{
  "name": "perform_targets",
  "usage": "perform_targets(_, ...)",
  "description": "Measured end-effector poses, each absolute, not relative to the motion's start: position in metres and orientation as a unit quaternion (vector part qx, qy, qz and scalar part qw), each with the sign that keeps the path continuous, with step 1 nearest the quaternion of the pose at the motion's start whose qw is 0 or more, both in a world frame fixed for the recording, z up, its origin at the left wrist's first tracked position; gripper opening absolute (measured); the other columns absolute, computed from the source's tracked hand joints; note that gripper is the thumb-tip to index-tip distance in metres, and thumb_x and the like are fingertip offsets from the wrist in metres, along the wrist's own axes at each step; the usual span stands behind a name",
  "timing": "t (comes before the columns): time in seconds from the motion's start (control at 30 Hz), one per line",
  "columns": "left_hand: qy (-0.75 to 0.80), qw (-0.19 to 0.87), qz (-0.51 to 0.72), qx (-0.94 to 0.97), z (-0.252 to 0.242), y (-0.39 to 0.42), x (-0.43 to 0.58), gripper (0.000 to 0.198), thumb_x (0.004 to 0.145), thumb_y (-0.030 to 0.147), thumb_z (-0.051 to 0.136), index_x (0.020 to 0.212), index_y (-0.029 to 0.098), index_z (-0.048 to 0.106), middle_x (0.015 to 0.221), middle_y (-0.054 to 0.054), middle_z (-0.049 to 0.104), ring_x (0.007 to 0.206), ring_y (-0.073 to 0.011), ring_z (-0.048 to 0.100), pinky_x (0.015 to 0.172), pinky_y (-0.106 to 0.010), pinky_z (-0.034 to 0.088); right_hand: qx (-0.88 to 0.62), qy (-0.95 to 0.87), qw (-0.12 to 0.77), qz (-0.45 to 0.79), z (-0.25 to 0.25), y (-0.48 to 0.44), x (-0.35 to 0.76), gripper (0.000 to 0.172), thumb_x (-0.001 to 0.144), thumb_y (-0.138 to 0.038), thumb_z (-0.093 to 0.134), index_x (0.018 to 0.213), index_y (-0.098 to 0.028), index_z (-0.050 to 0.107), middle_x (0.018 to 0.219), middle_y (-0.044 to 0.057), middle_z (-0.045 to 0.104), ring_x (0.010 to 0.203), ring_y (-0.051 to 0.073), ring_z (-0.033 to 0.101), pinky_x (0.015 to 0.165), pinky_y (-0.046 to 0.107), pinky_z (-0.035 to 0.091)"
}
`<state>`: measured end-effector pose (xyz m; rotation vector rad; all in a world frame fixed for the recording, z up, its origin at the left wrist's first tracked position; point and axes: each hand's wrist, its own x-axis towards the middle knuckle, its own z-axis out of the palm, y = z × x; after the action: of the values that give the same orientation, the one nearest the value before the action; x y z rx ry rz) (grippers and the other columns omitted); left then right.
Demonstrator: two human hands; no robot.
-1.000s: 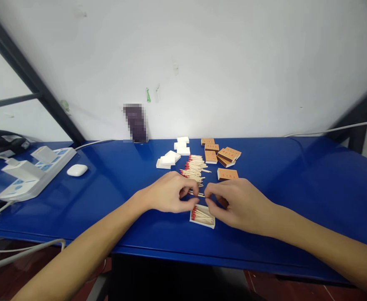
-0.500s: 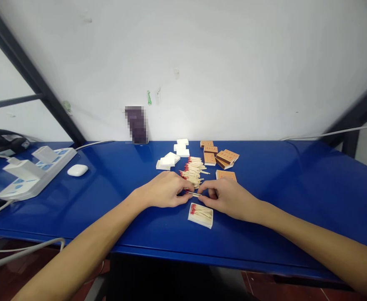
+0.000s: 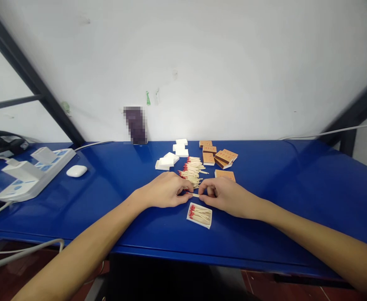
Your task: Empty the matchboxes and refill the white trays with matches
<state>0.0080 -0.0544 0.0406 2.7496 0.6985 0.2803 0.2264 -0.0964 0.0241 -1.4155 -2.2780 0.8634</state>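
Note:
My left hand pinches the red-headed end of a few matches, just above the desk. At their pale ends my right hand closes thumb and forefinger; how many sticks lie between the fingers is too small to tell. Right behind the fingers lies a loose pile of matches, most red heads pointing left. Nearer to me, an open white matchbox tray holds several matches with their heads to the left. An orange matchbox lies just beyond my right hand.
Several white inner trays lie behind the left hand. Orange matchboxes lie in a group at the back right. On the blue desk's left are a white case and a power strip. A blurred dark rectangle leans on the wall.
Both hands stay almost in place, still pinching the matches. The fingers have shifted slightly around the sticks. The whole view has moved a little.

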Motion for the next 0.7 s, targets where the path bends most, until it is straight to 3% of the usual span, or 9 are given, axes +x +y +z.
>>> perform_targets(0.33,0.292,0.244,0.093,0.920,0.040,-0.055,0.011,0.011,0.083,0.019,0.061,0.089,0.018,0.071,0.056,0.006,0.054,0.049,-0.0075,0.050,0.053,-0.019,0.036,-0.509,-0.799,0.153,0.281,0.027,-0.098,0.225,0.011,0.087,-0.024,0.057,0.087,-0.019,0.066,0.058,-0.005,0.050,0.051,0.010,0.042,0.051,0.024,0.031)
perform_targets(0.5,0.299,0.232,0.097,0.921,0.039,-0.056,0.014,0.009,0.081,0.017,0.061,0.085,0.018,0.069,0.055,0.007,0.053,0.047,-0.0067,0.045,0.052,-0.020,0.034,-0.509,-0.805,0.126,0.279,0.036,-0.102,0.223,0.015,0.090,-0.023,0.051,0.088,-0.018,0.065,0.062,-0.004,0.051,0.053,0.011,0.042,0.054,0.025,0.032)
perform_targets(0.7,0.296,0.238,0.096,0.920,0.040,-0.056,0.014,0.009,0.080,0.017,0.061,0.083,0.016,0.068,0.055,0.006,0.054,0.048,-0.0073,0.046,0.053,-0.020,0.035,-0.516,-0.802,0.114,0.277,0.036,-0.103,0.222,0.008,0.085,-0.023,0.055,0.082,-0.019,0.062,0.062,-0.004,0.052,0.053,0.011,0.042,0.053,0.024,0.032)
